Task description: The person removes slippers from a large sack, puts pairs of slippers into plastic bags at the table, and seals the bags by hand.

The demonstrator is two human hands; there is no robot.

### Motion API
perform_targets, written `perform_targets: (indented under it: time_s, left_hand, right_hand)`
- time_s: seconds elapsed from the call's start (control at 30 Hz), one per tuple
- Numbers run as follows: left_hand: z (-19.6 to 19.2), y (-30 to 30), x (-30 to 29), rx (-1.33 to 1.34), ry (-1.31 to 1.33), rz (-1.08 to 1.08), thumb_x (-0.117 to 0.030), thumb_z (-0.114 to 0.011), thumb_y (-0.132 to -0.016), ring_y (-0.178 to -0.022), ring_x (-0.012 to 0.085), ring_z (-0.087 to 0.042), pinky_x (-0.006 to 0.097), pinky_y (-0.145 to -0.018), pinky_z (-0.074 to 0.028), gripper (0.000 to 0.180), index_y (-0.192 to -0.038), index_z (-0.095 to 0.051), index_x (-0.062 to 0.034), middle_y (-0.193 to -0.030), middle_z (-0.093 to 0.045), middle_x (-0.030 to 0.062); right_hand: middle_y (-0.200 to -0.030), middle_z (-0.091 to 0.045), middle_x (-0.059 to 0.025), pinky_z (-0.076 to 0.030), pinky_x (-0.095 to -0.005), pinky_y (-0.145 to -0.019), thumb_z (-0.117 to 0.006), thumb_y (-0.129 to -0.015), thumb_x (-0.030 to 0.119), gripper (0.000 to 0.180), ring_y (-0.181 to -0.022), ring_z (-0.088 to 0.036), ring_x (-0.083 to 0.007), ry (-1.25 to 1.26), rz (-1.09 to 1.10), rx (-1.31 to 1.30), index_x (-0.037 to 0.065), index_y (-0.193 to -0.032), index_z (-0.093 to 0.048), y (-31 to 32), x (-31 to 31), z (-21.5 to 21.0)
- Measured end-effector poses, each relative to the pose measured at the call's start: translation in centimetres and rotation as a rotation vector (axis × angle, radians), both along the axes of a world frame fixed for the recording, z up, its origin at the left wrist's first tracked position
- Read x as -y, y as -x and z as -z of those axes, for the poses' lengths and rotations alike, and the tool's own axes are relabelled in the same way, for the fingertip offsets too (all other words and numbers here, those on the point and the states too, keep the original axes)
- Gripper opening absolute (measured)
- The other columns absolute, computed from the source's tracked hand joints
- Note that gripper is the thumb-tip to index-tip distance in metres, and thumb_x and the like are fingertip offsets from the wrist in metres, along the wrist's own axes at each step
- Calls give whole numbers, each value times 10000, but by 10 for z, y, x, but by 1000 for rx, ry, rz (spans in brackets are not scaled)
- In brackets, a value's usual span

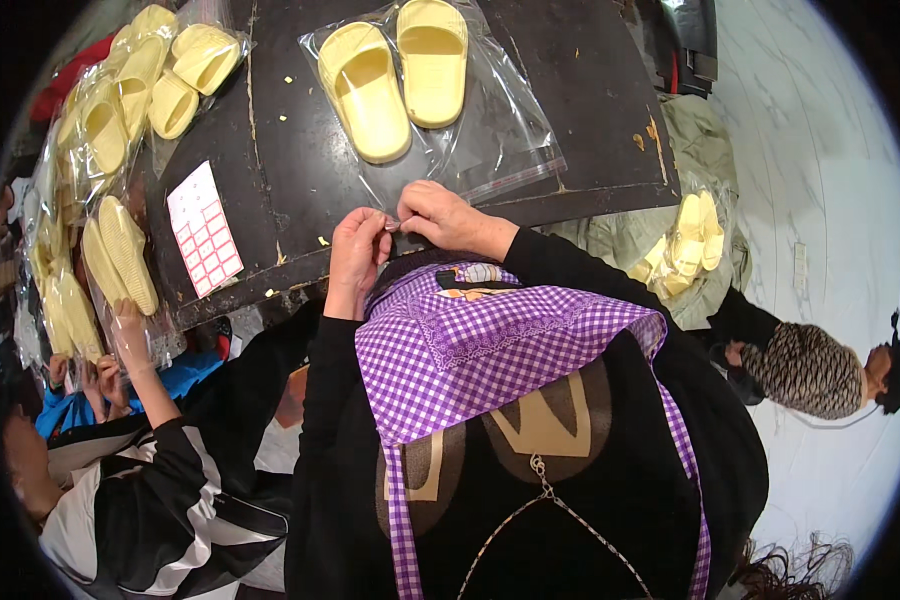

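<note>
My left hand (358,250) and my right hand (452,218) meet at the table's near edge, fingertips pinched close together. Something small and clear shows between them; I cannot make out what it is. Just beyond my hands a clear plastic bag (515,110) lies flat on the table. Inside it are two pale yellow slippers, a left slipper (382,125) and a right slipper (435,88), side by side. A reddish strip runs along the bag's near right edge.
On the dark worn table (590,110) lies a sheet of red-framed labels (205,230). Bagged yellow slippers (105,120) heap up at the left, where another person's hand (130,335) touches a bagged pair. More slippers (695,235) rest on greenish cloth (705,140) at the right, near another person.
</note>
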State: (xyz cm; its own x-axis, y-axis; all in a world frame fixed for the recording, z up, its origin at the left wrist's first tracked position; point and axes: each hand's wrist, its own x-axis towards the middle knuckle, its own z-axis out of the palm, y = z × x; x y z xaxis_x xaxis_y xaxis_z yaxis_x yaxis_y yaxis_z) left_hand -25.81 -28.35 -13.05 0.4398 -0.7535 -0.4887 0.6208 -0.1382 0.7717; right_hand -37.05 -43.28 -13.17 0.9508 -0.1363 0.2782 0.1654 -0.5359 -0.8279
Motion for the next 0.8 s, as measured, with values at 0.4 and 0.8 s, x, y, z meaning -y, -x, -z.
perform_targets:
  time_s: [0.4, 0.8]
  left_hand:
    - [-23, 12, -5, -86, -29, 37, -154, -550, -910, -506, 88, -497, 197, -400, -351, 141, -843, -564, -30, -700, -576, 37]
    - [-26, -1, -11, -6, -41, -22, -137, -464, -912, -525, 103, -504, 213, -428, -350, 196, -839, -578, 5, -684, -564, 53]
  right_hand:
    - [-799, -530, -94, -395, -386, -782, -616, -765, 108, 126, -825, -516, -288, -37, 34, -21, 50, -784, -506, 0, -7, -12]
    - [-806, -535, -74, -378, -376, -789, -624, -797, 150, 132, -825, -519, -259, 86, -31, -11, 67, -813, -521, 11, 1, -10]
